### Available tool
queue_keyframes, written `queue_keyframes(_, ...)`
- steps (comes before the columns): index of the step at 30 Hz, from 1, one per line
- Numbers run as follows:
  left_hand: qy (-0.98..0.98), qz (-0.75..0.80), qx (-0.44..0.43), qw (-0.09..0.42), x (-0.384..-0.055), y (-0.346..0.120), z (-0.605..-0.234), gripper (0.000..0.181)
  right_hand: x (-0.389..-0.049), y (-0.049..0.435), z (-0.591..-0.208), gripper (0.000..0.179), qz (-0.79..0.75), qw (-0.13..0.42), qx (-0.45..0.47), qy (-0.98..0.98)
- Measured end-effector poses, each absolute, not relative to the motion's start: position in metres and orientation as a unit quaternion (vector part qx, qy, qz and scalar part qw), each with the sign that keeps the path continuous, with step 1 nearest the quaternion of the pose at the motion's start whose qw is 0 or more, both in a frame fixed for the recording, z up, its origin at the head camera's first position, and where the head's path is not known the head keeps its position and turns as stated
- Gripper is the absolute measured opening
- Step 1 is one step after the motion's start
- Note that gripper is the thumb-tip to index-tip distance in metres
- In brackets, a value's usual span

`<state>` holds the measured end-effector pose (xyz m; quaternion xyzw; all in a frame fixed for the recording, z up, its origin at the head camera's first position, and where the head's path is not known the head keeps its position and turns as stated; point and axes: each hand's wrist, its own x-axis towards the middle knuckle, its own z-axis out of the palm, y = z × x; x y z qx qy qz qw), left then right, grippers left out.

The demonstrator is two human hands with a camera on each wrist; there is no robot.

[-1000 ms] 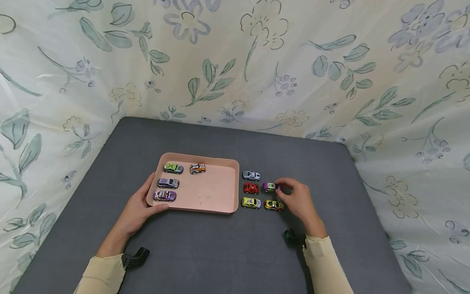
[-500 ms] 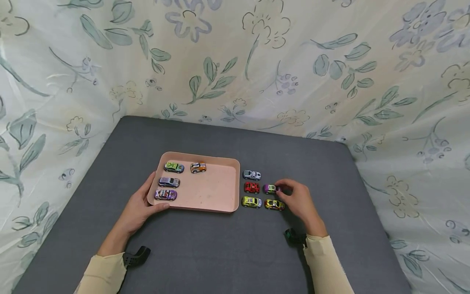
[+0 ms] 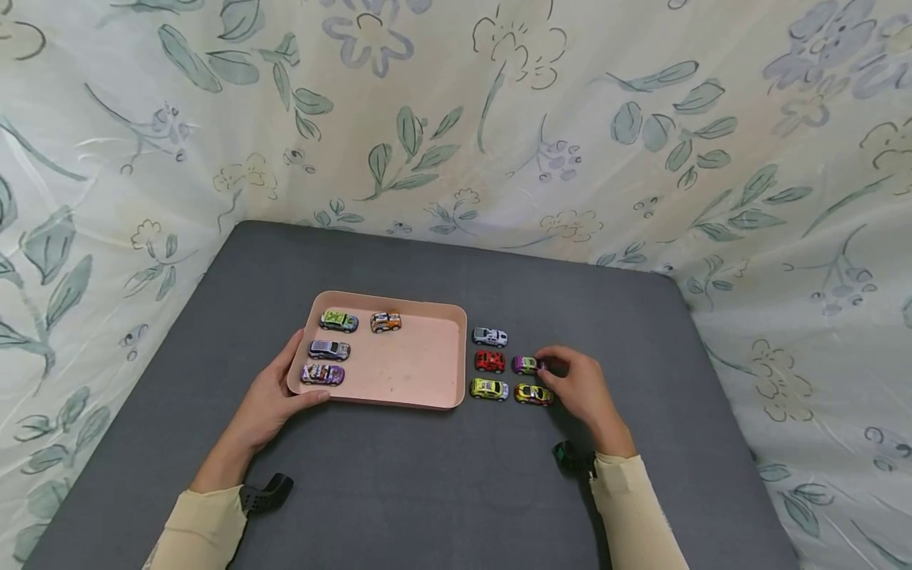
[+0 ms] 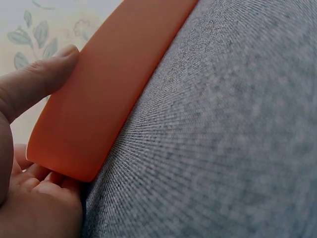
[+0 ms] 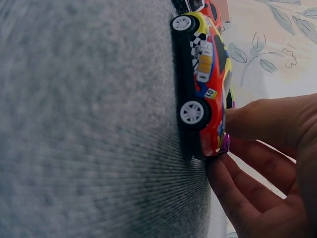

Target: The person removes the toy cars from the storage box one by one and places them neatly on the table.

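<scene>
While the left hand (image 3: 267,404) holds the pink, shallow tray with round corners (image 3: 413,360), the right hand (image 3: 580,389) is just past the tray's right side. Its grip is pinched together on the far end of a small, shiny purple and green toy car (image 3: 526,365). That car is on the table with a grey cloth (image 3: 399,483), to the right of the tray, with a small red toy car (image 3: 489,362) between it and the tray. The left hand's grip is clamped on the tray's near left corner, with the thumb along the near wall.

Also right of the tray are a white and grey toy car (image 3: 490,337), a yellow toy car (image 3: 488,389) and a red and yellow toy car (image 5: 210,84). In the right wrist view, that last one hides most of the pinched car. Four more toy cars (image 3: 322,374) are inside the tray, on its left half.

The purple and green car looks light and hard, so it should not squash. Its smooth sides may be slippery, and its wheels may roll if it gets poked. A soft pinch on both long sides, near the middle, should work best. The tray looks light and stiff, so its corner is a good place to hold.
</scene>
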<state>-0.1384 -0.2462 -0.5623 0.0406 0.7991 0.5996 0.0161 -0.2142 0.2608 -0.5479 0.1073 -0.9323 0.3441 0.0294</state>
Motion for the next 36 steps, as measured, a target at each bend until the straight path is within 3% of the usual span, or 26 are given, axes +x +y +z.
queue_keyframes(20,0.802,0.596,0.045,0.006,-0.140,-0.248,-0.564,0.117,-0.215,0.259,-0.548,0.029,0.355,0.026,0.101,-0.929)
queue_keyframes(36,0.804,0.593,0.043,0.006,-0.139,-0.247,-0.567,0.116,-0.210,0.240,-0.523,0.051,0.411,0.109,0.148,-0.893)
